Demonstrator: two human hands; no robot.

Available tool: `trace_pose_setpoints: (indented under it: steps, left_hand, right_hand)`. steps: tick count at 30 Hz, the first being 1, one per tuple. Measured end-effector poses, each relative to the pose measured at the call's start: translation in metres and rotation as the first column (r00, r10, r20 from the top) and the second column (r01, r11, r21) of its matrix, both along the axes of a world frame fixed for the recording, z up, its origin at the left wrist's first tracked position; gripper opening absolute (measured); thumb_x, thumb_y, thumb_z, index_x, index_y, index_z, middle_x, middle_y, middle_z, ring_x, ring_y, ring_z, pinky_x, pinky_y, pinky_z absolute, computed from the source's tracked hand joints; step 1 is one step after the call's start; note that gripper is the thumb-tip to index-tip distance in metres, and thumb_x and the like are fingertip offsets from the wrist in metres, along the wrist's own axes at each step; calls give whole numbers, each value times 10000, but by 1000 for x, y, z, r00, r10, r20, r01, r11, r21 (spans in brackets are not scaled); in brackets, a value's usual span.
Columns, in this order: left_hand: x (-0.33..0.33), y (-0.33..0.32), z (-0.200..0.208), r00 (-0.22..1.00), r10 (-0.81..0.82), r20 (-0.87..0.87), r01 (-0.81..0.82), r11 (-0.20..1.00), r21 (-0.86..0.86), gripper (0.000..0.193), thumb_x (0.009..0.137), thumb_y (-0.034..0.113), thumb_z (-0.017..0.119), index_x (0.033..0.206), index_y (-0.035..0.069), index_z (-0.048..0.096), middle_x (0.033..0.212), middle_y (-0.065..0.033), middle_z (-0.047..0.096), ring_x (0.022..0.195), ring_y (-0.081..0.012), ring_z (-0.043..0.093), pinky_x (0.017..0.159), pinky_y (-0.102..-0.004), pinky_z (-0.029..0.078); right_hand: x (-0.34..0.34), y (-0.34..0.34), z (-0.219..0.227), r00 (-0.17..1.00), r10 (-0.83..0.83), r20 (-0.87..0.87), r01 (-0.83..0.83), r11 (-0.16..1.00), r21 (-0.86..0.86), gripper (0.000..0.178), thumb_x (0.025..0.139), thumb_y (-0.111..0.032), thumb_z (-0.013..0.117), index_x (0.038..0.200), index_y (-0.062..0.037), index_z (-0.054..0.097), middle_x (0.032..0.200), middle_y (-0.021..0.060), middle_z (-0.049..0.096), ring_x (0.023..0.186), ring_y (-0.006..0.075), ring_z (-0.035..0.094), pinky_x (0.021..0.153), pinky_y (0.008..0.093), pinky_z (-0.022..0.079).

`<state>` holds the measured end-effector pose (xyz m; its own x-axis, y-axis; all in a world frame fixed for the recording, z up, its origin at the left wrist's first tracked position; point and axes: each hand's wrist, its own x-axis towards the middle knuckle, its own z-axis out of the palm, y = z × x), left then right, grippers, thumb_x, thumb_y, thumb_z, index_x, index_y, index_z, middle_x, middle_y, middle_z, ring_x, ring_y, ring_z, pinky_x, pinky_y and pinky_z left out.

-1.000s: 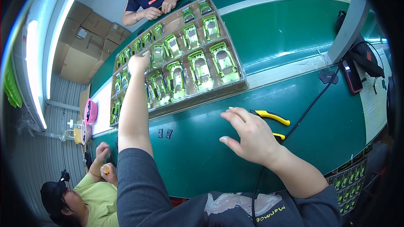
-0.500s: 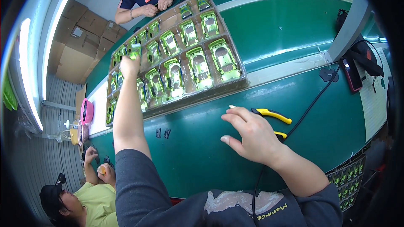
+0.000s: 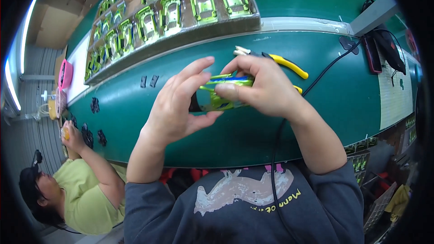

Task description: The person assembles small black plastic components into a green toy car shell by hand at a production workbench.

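A bright green toy car body shell (image 3: pixel 221 105) with a blue stripe is between my two hands, above the green table. My right hand (image 3: pixel 266 86) grips its right end, thumb on the near face and fingers curled behind. My left hand (image 3: pixel 174 99) is cupped loosely about the left end, with the thumb along the lower edge and the upper fingers extended. A dark part shows at the shell's left end; my left hand partly hides it. Behind my right hand lie pliers with yellow-and-black handles (image 3: pixel 289 65); pale tips (image 3: pixel 242 50) stick out nearby.
A cardboard tray (image 3: pixel 135 59) of green car shells stands at the back. Two small black parts (image 3: pixel 149 81) lie before it. A cable (image 3: pixel 327 70) crosses the right side near a phone (image 3: pixel 373 56). At left, a co-worker (image 3: pixel 92 185) sits by black parts (image 3: pixel 87 135) and a pink basket (image 3: pixel 66 74).
My left hand has come back from the tray, and a green shell is now between both hands. My right hand has closed on it. The view has shifted, leaving the far co-worker out of sight.
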<state>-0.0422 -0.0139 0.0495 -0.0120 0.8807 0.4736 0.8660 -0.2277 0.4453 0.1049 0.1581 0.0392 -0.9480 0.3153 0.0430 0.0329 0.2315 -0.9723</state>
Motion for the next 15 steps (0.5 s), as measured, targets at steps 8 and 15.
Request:
trace_pose_setpoints:
  steps: [8, 15]
  left_hand:
    - [18, -6, -30, 892, 372, -259, -360, 928, 94, 625, 662, 80, 812, 1221, 21, 539, 1070, -158, 608, 935, -348, 609, 779, -408, 509]
    - [31, -8, -36, 948, 266, -175, -258, 964, 64, 537, 688, -74, 647, 1215, -40, 555, 871, -137, 577, 781, -300, 569, 713, -390, 487]
  right_hand:
    - [-6, -13, 3, 966, -93, 241, 149, 963, -223, 339, 904, -317, 712, 915, 17, 660, 692, -4, 605, 548, 57, 555, 493, 196, 436]
    - [-1, 12, 25, 942, 162, 294, -239, 939, 248, 294, 870, -185, 699, 1053, 45, 684, 868, 130, 711, 765, 167, 657, 717, 302, 527]
